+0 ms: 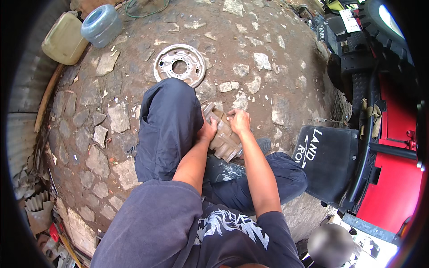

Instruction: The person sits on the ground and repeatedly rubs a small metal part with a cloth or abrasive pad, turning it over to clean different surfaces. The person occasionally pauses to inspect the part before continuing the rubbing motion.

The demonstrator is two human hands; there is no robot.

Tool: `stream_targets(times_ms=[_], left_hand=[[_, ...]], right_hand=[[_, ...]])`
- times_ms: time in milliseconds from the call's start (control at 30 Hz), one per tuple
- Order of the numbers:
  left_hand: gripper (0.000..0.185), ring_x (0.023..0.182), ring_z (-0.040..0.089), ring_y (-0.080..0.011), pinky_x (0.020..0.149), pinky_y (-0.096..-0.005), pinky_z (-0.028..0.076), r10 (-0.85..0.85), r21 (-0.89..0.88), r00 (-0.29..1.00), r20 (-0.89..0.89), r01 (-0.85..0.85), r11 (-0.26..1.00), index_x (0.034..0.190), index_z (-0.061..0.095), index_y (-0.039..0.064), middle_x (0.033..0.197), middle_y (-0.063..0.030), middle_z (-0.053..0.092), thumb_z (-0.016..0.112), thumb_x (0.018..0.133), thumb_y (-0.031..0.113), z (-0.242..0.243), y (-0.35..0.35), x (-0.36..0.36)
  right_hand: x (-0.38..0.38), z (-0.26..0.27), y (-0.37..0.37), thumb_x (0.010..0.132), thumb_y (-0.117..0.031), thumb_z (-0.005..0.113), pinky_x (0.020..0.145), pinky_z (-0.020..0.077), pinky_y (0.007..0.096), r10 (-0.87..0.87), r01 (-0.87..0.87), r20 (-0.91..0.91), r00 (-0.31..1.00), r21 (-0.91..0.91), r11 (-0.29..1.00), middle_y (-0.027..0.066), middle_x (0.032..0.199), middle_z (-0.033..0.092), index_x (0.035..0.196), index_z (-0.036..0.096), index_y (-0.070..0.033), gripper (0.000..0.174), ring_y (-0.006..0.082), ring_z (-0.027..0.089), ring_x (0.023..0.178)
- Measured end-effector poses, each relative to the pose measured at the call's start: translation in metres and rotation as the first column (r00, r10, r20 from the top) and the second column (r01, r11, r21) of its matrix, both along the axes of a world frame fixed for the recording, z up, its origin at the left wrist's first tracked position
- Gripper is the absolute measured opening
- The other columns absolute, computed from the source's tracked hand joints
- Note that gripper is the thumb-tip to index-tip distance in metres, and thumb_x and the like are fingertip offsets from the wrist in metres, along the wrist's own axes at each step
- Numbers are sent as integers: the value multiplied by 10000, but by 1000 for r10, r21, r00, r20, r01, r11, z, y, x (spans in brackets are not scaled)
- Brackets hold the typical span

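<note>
A dirty brown cast-metal housing [224, 142], probably a vehicle part, rests tilted between my legs above a dark, scuffed surface [223, 171]. My left hand [208, 130] grips its left side, the thumb lying on top and the other fingers mostly hidden by my knee. Against the upper right edge of the housing, my right hand [240, 121] is curled with its fingers bent inward. Whether those fingers pinch something small is hidden. Beyond my raised knee, a round metal brake backing plate [161, 68] with a central hole lies flat on the stone-and-dirt ground [234, 68].
At right stands a red vehicle [392, 181] with a black tubular bar [365, 134] and a Land Rover mudflap [326, 160] close to my knee. A yellowish jerrycan [65, 38] and a blue plastic water bottle [101, 26] sit upper left. Scrap metal [38, 211] lines the corrugated wall [21, 134].
</note>
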State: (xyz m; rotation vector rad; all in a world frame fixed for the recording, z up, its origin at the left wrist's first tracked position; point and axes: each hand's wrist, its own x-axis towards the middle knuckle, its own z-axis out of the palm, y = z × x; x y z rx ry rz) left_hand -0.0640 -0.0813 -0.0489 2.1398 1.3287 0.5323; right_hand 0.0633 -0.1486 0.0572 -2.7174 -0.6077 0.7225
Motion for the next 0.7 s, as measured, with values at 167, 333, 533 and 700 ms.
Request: stream_targets(times_ms=[167, 333, 533, 700], left_hand=[[578, 1254, 559, -467, 1058, -562, 458, -132, -159, 989, -67, 120, 980, 1371, 522, 53, 1316, -262, 582, 646, 883, 336, 45, 15, -8], [550, 1149, 577, -452, 982, -562, 472, -143, -98, 988, -60, 137, 986, 1321, 518, 36, 1232, -238, 579, 649, 864, 311, 44, 19, -9], [564, 1149, 613, -456, 974, -569, 498, -115, -68, 992, -50, 111, 991, 1373, 517, 75, 1227, -251, 623, 638, 882, 323, 36, 13, -8], [495, 1124, 578, -413, 954, -533, 471, -92, -68, 994, -63, 87, 994, 1277, 558, 55, 1186, -197, 573, 651, 867, 318, 45, 14, -8]], right_hand=[[1, 2, -21, 858, -232, 849, 1013, 513, 520, -20, 21, -60, 998, 7, 1000, 132, 1019, 807, 1092, 821, -161, 245, 349, 736, 1103], [-8, 4, -10, 844, -195, 861, 956, 585, 426, -121, 119, 37, 992, 44, 992, 188, 1016, 800, 1092, 830, -123, 260, 343, 773, 1003], [-3, -6, -21, 817, -154, 881, 902, 603, 387, -75, 77, -18, 997, 159, 984, 176, 969, 808, 1055, 840, -94, 249, 313, 793, 933], [-15, 5, -21, 825, -160, 868, 910, 597, 389, -147, 148, -25, 989, 89, 985, 158, 983, 813, 1069, 841, -115, 250, 293, 792, 940]])
